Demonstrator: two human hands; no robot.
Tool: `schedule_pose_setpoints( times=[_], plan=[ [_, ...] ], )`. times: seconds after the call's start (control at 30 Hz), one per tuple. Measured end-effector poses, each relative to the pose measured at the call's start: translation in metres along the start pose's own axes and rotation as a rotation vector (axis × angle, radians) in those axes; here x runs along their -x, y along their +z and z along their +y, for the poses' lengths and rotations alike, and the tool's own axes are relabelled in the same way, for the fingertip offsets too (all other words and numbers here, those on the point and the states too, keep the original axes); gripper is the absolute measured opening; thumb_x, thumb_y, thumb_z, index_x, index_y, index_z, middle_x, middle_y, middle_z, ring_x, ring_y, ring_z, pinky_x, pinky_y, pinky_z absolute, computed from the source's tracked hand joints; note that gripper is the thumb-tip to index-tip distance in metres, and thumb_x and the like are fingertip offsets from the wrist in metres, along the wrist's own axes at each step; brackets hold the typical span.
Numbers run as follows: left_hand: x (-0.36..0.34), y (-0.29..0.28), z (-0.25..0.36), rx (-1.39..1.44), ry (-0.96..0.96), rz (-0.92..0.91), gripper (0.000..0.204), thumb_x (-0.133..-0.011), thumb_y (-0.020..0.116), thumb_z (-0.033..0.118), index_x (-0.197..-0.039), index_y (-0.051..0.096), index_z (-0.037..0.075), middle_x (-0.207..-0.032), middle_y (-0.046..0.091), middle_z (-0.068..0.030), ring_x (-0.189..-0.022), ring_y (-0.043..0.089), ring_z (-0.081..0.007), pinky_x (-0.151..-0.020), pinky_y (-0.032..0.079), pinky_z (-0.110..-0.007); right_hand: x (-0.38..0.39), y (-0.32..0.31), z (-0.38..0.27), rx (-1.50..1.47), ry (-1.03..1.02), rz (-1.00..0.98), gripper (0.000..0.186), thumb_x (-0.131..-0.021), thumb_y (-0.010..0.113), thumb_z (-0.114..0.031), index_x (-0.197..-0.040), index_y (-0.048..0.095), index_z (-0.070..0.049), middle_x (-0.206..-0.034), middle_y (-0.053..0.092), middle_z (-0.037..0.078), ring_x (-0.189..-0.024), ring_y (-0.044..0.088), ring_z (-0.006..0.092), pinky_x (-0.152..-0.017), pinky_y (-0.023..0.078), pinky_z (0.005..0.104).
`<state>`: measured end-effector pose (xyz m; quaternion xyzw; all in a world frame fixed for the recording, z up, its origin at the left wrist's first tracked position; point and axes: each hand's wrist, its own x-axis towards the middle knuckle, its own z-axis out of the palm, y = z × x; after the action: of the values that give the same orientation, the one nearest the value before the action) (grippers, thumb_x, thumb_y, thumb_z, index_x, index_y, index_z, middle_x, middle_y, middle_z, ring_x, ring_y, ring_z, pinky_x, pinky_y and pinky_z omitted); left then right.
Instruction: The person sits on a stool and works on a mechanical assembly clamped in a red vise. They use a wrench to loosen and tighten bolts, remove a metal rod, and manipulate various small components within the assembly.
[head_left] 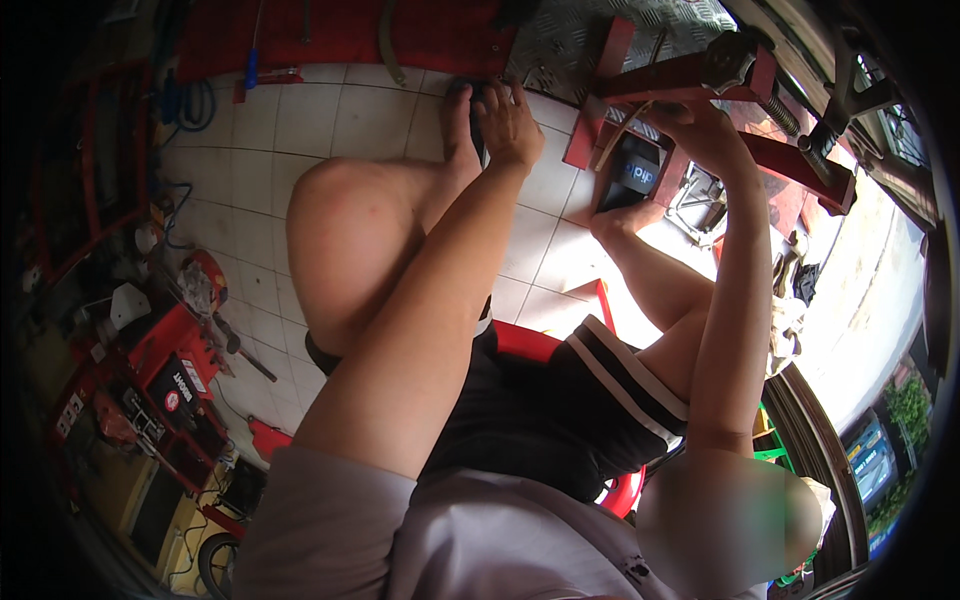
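My left hand (505, 125) is held over my left foot (458, 130) and dark sandal, fingers apart and slightly bent, nothing visible in them. My right hand (700, 135) reaches to a red steel frame (650, 82) with black knobs and a threaded rod, fingers curled at a thin curved tan strip (615, 145); what exactly they grip is unclear. Below that hand, my right foot (625, 215) is in a black sandal (630, 175) beside metal linkage (690, 200).
I sit on a red stool (525, 340) over white floor tiles (370, 115). A red mat (350, 35) with tools and a metal checker plate (550, 50) lie ahead. At left are red tool carts (160, 360), a blue hose (185, 105) and a hammer-like tool (245, 355); a bright opening is at right.
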<state>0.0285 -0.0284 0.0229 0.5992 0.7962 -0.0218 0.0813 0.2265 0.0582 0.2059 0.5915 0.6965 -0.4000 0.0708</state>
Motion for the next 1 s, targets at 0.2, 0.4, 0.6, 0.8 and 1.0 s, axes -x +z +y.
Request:
schedule_pose_setpoints(
  times=[0.2, 0.4, 0.6, 0.8, 1.0],
  plan=[
    [-0.007, -0.002, -0.001, 0.023, 0.044, -0.033, 0.069, -0.073, 0.064, 0.024, -0.134, 0.038, 0.006, -0.133, 0.042, -0.0158, -0.122, 0.039, -0.0248, -0.092, 0.034, -0.038, 0.0, 0.005, 0.006, -0.037, -0.049, 0.071, 0.037, -0.081, 0.066, -0.04, -0.114, 0.061, -0.024, -0.096, 0.067, 0.01, -0.094, 0.064, 0.0235, -0.082, 0.047, 0.0355],
    [-0.007, 0.009, -0.003, 0.01, 0.04, 0.06, 0.065, -0.074, 0.062, 0.023, -0.132, 0.041, 0.003, -0.138, 0.039, -0.0134, -0.124, 0.038, -0.0249, -0.095, 0.034, -0.04, -0.005, 0.001, 0.021, 0.013, -0.028, 0.101, 0.038, -0.081, 0.065, -0.037, -0.112, 0.063, -0.016, -0.101, 0.066, 0.013, -0.094, 0.064, 0.0276, -0.082, 0.048, 0.0375],
    [-0.009, 0.006, 0.001, 0.056, 0.049, 0.112, 0.05, -0.074, 0.061, 0.017, -0.12, 0.049, 0.003, -0.132, 0.044, -0.0129, -0.115, 0.043, -0.0256, -0.089, 0.038, -0.041, -0.006, -0.008, 0.038, 0.152, -0.07, 0.106, 0.035, -0.079, 0.061, -0.023, -0.113, 0.063, -0.012, -0.11, 0.063, 0.013, -0.098, 0.062, 0.0295, -0.083, 0.049, 0.0383],
    [-0.01, 0.005, 0.02, 0.467, 0.27, 0.025, 0.024, -0.072, 0.057, 0.01, -0.095, 0.059, 0.001, -0.102, 0.058, -0.0172, -0.096, 0.056, -0.0324, -0.077, 0.047, -0.044, -0.006, -0.011, 0.022, -0.011, 0.116, 0.098, 0.037, -0.077, 0.057, -0.013, -0.113, 0.062, -0.017, -0.11, 0.063, 0.013, -0.106, 0.058, 0.0299, -0.087, 0.05, 0.0389],
    [-0.001, 0.0, 0.054, 0.606, 0.223, 0.027, 0.018, -0.075, 0.061, 0.018, -0.085, 0.062, 0.002, -0.075, 0.064, -0.017, -0.075, 0.063, -0.0354, -0.068, 0.049, -0.042, 0.0, -0.006, 0.022, -0.014, 0.037, 0.16, 0.037, -0.08, 0.056, -0.019, -0.117, 0.059, -0.014, -0.094, 0.066, 0.017, -0.088, 0.065, 0.0319, -0.078, 0.051, 0.0397]
  ],
)
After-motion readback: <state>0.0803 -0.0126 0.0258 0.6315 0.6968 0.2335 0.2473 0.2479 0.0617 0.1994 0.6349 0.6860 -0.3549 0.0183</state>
